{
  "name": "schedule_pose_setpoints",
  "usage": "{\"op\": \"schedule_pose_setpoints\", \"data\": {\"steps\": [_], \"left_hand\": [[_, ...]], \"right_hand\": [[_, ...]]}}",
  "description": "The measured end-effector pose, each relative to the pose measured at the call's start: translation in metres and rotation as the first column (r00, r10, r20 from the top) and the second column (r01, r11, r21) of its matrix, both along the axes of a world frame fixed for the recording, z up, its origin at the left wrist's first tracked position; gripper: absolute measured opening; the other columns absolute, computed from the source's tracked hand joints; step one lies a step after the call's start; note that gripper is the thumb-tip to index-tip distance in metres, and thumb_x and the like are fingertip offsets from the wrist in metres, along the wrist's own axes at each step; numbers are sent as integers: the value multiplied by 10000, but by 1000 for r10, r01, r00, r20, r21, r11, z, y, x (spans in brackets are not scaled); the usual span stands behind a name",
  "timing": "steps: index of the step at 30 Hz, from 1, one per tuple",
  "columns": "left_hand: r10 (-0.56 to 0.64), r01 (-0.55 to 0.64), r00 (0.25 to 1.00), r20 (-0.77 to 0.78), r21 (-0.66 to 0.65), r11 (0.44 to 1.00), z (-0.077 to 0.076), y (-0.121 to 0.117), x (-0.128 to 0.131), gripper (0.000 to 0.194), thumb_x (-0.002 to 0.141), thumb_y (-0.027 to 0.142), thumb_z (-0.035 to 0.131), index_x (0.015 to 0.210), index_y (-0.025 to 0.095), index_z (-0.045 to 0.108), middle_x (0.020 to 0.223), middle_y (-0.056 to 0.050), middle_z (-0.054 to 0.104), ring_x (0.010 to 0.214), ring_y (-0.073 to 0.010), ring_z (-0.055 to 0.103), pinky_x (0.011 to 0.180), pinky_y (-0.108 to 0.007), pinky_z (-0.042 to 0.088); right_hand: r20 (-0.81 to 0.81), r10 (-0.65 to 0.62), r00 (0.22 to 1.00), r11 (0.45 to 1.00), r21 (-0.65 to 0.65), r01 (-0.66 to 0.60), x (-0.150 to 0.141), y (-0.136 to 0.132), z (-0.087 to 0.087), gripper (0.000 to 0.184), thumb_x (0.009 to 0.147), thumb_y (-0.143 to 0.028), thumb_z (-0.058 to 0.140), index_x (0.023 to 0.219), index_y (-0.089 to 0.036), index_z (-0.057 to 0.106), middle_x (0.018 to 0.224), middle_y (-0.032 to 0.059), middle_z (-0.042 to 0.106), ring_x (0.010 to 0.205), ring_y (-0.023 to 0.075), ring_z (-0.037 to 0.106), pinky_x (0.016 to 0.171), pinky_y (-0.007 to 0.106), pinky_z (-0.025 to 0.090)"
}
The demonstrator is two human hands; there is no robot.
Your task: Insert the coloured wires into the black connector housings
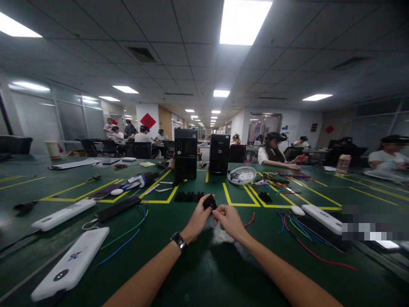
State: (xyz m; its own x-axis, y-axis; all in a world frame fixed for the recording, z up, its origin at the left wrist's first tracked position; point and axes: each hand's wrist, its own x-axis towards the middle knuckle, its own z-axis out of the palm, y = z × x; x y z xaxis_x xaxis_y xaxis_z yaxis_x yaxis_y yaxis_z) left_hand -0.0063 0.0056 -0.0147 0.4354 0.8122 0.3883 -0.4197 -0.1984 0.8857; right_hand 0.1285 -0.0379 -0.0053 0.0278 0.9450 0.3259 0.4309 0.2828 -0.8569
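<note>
A small black part point(209, 202) was being handled near the right end of the row of black pieces point(189, 196).
It was clamped in the left hand point(198, 216), above the tabletop point(198, 275), with the right hand's point(230, 219) fingertips set at its lower edge; whether it was pinched there could not be told. Close fingertip work was judged to be in hand, a steady left hold and a small, careful right-hand movement being called for. The part looked compact and dark, its details lost.

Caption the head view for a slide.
A left hand holds a small black part, the right hand at its edge, above a green table with yellow lines.
</note>
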Motion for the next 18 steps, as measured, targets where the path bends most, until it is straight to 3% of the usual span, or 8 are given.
{"op": "schedule_pose_setpoints", "data": {"steps": [6, 9, 18], "left_hand": [[-33, 33, 999, 5, -34, 999, -4, 1, 0, 519, 769, 113, 539, 1266, 231, 449, 1395, -96, 430, 1210, -234, 475, 1009, -407, 392], [-38, 38, 999, -2, -33, 999, -5, 1, 0, 494, 795, 156, 546, 1273, 225, 442, 1393, -101, 433, 1220, -243, 467, 1006, -398, 395], [157, -153, 986, -50, 61, 986, -1, -3, 4, 498, 820, 275, 588, 1277, 183, 414, 1212, -147, 568, 1061, -220, 583, 965, -389, 419]], "right_hand": [[-7, 15, 1000, 998, -53, -15, 1, 1, 0, 219, 816, -330, 517, 685, -158, 550, 537, 20, 645, 349, 70, 430, 376, 175, 295], [-13, 28, 1000, 996, -87, -29, 0, 1, -1, 227, 815, -334, 512, 672, -160, 540, 536, 23, 646, 343, 71, 429, 360, 174, 285], [-7, 84, 996, 984, -159, -84, 1, 5, -5, 322, 809, -455, 513, 667, -166, 498, 544, 29, 646, 320, 82, 443, 324, 177, 271]]}}
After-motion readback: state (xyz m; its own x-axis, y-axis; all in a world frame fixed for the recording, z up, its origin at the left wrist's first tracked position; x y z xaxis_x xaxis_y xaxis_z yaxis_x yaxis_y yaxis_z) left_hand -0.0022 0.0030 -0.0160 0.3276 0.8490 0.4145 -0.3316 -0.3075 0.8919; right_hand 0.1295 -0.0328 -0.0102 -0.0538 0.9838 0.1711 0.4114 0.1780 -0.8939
